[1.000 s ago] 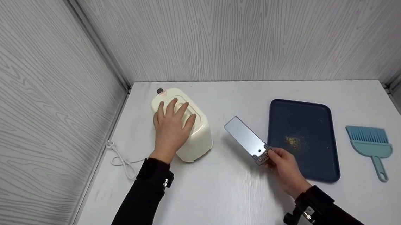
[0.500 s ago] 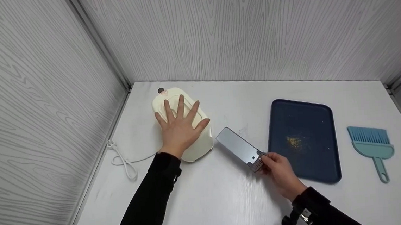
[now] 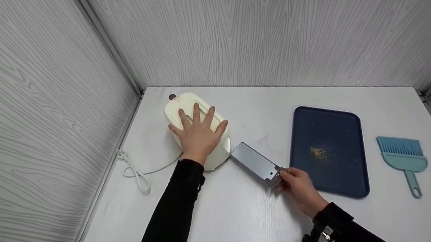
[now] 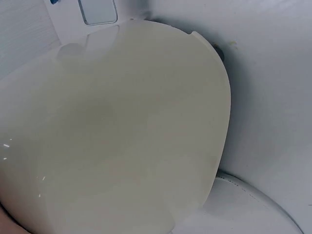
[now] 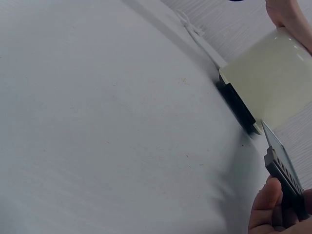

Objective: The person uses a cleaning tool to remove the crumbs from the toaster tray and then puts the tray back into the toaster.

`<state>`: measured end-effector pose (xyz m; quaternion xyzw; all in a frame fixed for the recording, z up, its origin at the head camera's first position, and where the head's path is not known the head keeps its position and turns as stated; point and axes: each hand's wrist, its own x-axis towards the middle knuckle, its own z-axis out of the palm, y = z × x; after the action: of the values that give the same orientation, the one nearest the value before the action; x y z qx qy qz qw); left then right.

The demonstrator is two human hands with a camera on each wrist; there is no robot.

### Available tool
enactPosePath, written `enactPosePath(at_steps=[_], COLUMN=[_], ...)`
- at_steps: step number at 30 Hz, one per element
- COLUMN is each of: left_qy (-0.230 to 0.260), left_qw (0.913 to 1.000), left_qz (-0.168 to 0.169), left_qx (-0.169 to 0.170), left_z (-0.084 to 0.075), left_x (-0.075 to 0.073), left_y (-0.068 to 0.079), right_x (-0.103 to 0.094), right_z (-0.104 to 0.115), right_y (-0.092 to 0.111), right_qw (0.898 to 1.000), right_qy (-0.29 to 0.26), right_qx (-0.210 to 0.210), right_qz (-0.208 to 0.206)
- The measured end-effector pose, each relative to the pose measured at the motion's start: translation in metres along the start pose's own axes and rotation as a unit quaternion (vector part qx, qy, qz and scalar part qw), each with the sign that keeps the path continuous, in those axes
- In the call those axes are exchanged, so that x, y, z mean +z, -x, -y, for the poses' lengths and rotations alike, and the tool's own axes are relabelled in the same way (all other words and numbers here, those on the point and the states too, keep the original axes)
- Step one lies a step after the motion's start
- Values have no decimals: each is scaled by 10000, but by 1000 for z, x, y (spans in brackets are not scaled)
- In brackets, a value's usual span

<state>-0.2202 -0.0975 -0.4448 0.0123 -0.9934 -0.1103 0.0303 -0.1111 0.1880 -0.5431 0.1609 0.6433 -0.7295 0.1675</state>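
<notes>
A cream toaster with a white cord stands at the left of the table. Spread across its top lies my left hand, fingers straight and fanned out. My right hand pinches the dark vented end of a flat metal crumb tray between thumb and fingers. The tray's far end reaches the toaster's lower right corner in the head view. From the right wrist, the crumb tray tilts up in front of the toaster, whose lower edge has a dark strip. The toaster's side fills the left wrist view.
Right of the hands lies a dark blue tray with a small heap of brown crumbs. Farther right is a teal brush and dustpan set. The looped cord lies by the left edge. Patterned panels enclose the table.
My right hand has brought the crumb tray left and nearer me, up to the toaster's corner. My left hand has flattened and spread on the toaster top, shifting slightly right.
</notes>
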Motion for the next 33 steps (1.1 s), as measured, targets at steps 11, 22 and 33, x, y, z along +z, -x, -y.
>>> enactPosePath(at_steps=[11,22,33], left_qy=[228,218,153], left_qw=[9988,9985,9987], left_qz=[-285,-441,-448], left_qx=[-313,-220,-166], left_z=[-7,-10,-12], left_x=[5,6,7], left_y=[-3,-1,-1], right_x=[9,14,23], right_z=[-9,-11,-12], right_y=[1,-2,-5], right_qw=[9997,9971,9965], right_qy=[-21,27,-17], right_qx=[188,336,449], right_qz=[131,687,708])
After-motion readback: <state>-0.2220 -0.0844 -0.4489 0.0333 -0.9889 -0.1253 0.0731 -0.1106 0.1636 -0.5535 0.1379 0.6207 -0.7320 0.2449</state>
